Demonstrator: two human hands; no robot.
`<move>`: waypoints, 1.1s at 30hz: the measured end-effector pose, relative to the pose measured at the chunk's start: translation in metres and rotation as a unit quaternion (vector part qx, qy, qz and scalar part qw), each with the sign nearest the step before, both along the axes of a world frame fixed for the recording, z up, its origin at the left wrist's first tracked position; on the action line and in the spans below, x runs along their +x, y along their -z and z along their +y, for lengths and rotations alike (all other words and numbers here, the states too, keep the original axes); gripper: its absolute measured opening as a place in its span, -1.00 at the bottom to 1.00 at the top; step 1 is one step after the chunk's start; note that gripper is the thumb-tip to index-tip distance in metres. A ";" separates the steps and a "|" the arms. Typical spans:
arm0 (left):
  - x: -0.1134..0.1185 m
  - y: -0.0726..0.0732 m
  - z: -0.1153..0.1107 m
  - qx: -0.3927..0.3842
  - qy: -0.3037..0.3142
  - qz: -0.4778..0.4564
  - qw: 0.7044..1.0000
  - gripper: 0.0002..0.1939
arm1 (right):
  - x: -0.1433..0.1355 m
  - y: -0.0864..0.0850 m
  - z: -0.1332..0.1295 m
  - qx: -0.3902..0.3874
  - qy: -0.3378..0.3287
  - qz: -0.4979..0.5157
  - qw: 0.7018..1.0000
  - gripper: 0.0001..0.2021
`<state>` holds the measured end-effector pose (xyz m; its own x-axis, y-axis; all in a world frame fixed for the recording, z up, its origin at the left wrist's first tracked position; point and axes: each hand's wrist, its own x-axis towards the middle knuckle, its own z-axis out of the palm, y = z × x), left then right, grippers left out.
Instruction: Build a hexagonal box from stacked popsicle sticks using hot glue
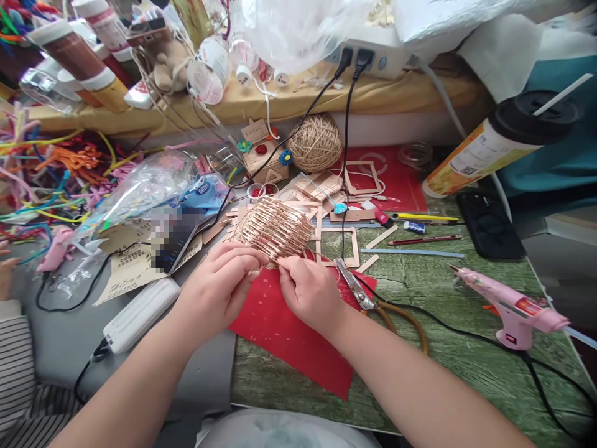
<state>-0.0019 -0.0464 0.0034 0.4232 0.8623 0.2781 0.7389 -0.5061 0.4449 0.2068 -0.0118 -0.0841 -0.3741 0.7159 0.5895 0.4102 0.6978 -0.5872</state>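
Note:
A rounded, basket-like woven piece (pixel 276 225) of thin tan strips stands in front of me, above a red sheet (pixel 298 339). My left hand (pixel 218 280) is closed in a pinch at its near edge. Right beside it, the thumb and fingers of my right hand (pixel 308 291) also pinch that edge, and the two hands' fingertips almost meet. What lies exactly between the fingertips is too small to make out. Wooden-stick frames (pixel 357 249) lie just behind, and scissors-like metal cutters (pixel 355 285) rest to the right of my right hand.
A pink glue gun (pixel 515 308) with a black cord sits at the right. Behind are a twine ball (pixel 316 142), a drink cup (pixel 494 146) and a phone (pixel 490 224). Pipe cleaners (pixel 69 162) and a white power strip (pixel 140 316) are leftward. Another person's striped sleeve (pixel 16 367) shows at the left edge.

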 end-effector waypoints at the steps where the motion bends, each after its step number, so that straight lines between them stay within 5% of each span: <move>1: 0.000 0.000 0.000 -0.003 -0.003 -0.005 1.000 -0.80 | 0.000 0.000 0.000 0.004 0.000 0.000 1.000 -0.87; 15: -0.005 0.009 -0.014 -0.078 -0.094 -0.182 0.976 -0.85 | 0.001 -0.003 0.005 -0.011 0.036 0.016 0.999 -0.88; 24: -0.004 0.010 -0.015 -0.089 -0.098 -0.197 0.971 -0.94 | 0.002 -0.003 0.004 -0.018 0.023 0.029 0.999 -0.91; 29: -0.002 0.005 -0.011 -0.086 -0.127 -0.132 0.979 -0.88 | 0.001 -0.003 0.003 -0.020 0.020 0.025 0.999 -0.90; 33: 0.004 -0.002 -0.004 -0.053 -0.168 -0.025 0.984 -0.66 | 0.002 -0.003 0.003 -0.023 0.024 0.021 0.999 -0.91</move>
